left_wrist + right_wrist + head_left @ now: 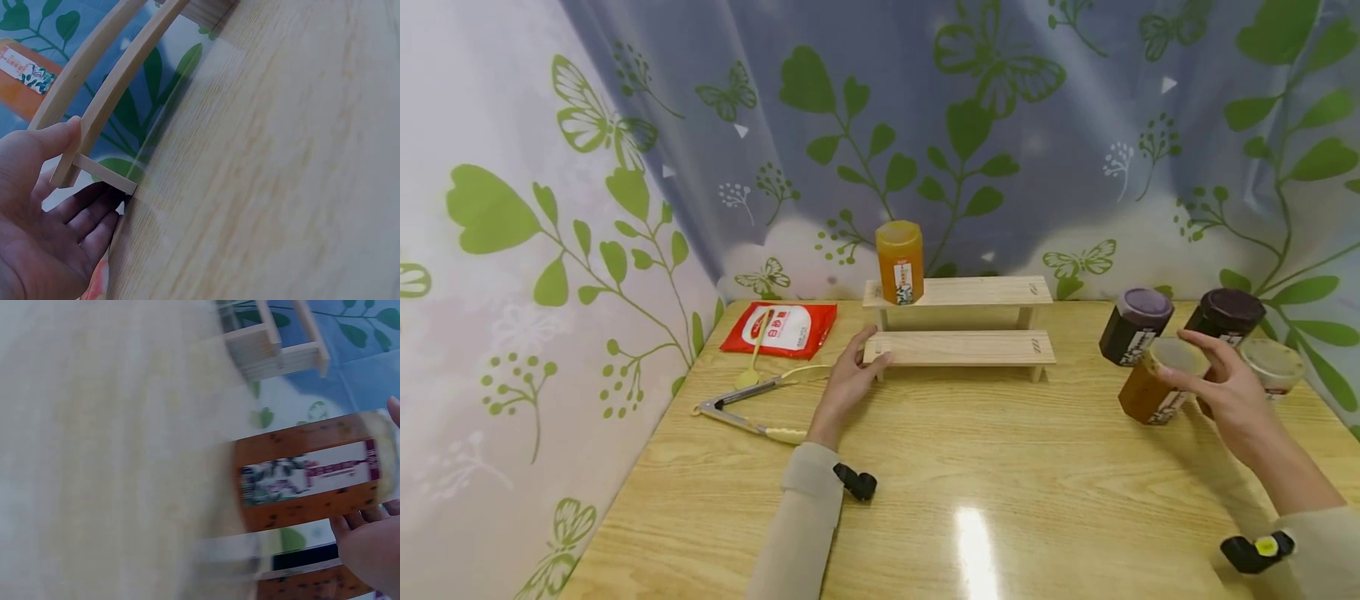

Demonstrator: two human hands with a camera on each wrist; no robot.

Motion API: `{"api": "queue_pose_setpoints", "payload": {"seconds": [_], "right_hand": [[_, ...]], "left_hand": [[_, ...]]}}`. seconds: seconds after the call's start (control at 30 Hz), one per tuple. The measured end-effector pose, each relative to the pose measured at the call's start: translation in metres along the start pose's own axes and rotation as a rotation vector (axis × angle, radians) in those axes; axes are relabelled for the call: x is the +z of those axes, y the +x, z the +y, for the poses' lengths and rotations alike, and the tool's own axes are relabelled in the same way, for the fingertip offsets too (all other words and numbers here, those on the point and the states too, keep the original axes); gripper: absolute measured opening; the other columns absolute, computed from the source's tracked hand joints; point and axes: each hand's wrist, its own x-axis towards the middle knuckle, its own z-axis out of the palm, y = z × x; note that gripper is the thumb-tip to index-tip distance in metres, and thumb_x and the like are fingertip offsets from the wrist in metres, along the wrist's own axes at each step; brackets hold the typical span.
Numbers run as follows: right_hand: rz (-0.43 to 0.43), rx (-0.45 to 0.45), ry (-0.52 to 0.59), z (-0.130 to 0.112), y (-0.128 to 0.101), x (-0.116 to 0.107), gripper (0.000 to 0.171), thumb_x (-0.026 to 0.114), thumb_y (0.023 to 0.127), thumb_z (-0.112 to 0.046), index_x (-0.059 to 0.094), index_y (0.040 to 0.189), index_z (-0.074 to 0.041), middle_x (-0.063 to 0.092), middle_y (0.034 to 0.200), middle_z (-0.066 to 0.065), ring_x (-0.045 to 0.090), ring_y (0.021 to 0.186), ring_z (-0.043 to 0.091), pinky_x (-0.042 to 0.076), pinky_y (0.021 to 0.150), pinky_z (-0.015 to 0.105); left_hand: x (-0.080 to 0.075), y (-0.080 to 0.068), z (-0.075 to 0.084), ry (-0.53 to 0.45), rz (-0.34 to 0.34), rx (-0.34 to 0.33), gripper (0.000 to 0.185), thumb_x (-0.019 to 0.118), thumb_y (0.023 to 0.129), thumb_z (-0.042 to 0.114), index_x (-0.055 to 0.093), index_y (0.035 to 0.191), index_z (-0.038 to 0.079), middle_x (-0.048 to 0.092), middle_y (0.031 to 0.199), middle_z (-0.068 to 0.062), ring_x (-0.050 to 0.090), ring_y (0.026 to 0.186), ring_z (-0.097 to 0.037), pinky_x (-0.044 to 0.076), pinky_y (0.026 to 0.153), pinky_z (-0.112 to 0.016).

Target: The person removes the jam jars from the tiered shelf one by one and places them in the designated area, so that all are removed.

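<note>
My left hand [848, 383] holds the left end of a two-tier wooden shelf [962, 348]; its thumb is on the lower board and its fingers are behind and below. On the upper board's left part stands a yellow-orange jar [901, 258]. At the right, my right hand [1236, 400] grips an orange-brown jar [306, 475] near its pale lid, thumb on one side and fingers on the other. Whether that jar touches the table I cannot tell. Close around it stand a dark jar with a purple lid [1138, 321], a black-lidded jar [1225, 312] and a pale-lidded jar [1273, 362], partly hidden.
Left of the shelf lies a red and white packet [797, 329] with a yellow long-handled spoon [758, 346] across it. Metal tongs with yellow tips [737, 408] lie by my left forearm. A patterned curtain [850, 125] hangs behind the wooden table [925, 500].
</note>
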Motion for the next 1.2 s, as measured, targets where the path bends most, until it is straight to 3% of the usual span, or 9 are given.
{"api": "queue_pose_setpoints", "payload": {"seconds": [0.1, 0.2, 0.3, 0.57, 0.77, 1.07, 1.2], "right_hand": [[-0.015, -0.056, 0.069, -0.012, 0.004, -0.002, 0.059, 0.057, 0.107, -0.006, 0.038, 0.156, -0.031, 0.043, 0.156, -0.018, 0.024, 0.148, -0.006, 0.014, 0.114, 0.011], [-0.021, -0.129, 0.151, -0.026, 0.011, -0.001, 0.058, 0.058, 0.104, 0.002, 0.041, 0.155, -0.019, 0.058, 0.141, -0.014, 0.045, 0.135, -0.004, 0.024, 0.112, 0.012], [-0.027, -0.184, 0.187, -0.041, 0.019, 0.002, 0.058, 0.058, 0.103, 0.006, 0.042, 0.155, -0.013, 0.060, 0.139, -0.011, 0.052, 0.127, -0.002, 0.034, 0.104, 0.010], [-0.048, -0.194, 0.109, -0.069, 0.035, 0.025, 0.059, 0.062, 0.102, 0.002, 0.044, 0.155, -0.016, 0.057, 0.145, -0.006, 0.048, 0.133, 0.004, 0.036, 0.106, 0.012], [-0.065, -0.166, -0.037, -0.079, 0.045, 0.052, 0.059, 0.064, 0.104, -0.010, 0.042, 0.158, -0.022, 0.052, 0.150, -0.006, 0.042, 0.141, 0.011, 0.038, 0.104, 0.014], [-0.169, -0.180, -0.031, -0.086, 0.066, 0.094, 0.058, 0.064, 0.105, -0.015, 0.040, 0.158, -0.023, 0.053, 0.148, -0.007, 0.044, 0.136, 0.007, 0.040, 0.100, 0.015], [-0.223, -0.165, -0.006, -0.088, 0.075, 0.112, 0.057, 0.064, 0.105, -0.017, 0.041, 0.157, -0.022, 0.049, 0.154, 0.004, 0.041, 0.143, 0.021, 0.040, 0.103, 0.018]], "left_hand": [[0.000, 0.000, 0.000, -0.001, -0.005, 0.005, 0.065, 0.071, 0.100, 0.036, 0.043, 0.159, 0.032, 0.036, 0.166, -0.005, 0.041, 0.148, -0.032, 0.041, 0.112, -0.051], [-0.001, 0.000, 0.000, -0.007, -0.002, 0.006, 0.065, 0.071, 0.100, 0.035, 0.043, 0.159, 0.033, 0.037, 0.166, -0.005, 0.043, 0.147, -0.032, 0.042, 0.110, -0.051], [0.000, 0.000, 0.000, -0.013, 0.002, 0.014, 0.064, 0.071, 0.100, 0.034, 0.044, 0.158, 0.033, 0.040, 0.164, -0.007, 0.047, 0.143, -0.031, 0.043, 0.108, -0.050], [-0.001, 0.001, 0.001, -0.045, -0.003, 0.015, 0.066, 0.071, 0.101, 0.031, 0.042, 0.160, 0.027, 0.048, 0.158, -0.015, 0.056, 0.131, -0.031, 0.046, 0.099, -0.045], [0.000, 0.000, 0.000, -0.055, -0.001, 0.007, 0.064, 0.071, 0.101, 0.032, 0.043, 0.159, 0.030, 0.051, 0.156, -0.013, 0.056, 0.134, -0.030, 0.045, 0.105, -0.047], [0.000, 0.000, 0.001, -0.010, 0.000, 0.025, 0.064, 0.071, 0.101, 0.034, 0.044, 0.159, 0.031, 0.038, 0.166, -0.005, 0.043, 0.146, -0.033, 0.042, 0.110, -0.051], [0.001, 0.001, 0.001, -0.017, -0.005, 0.018, 0.064, 0.071, 0.101, 0.033, 0.044, 0.159, 0.031, 0.040, 0.164, -0.006, 0.048, 0.142, -0.031, 0.045, 0.106, -0.049]]}}
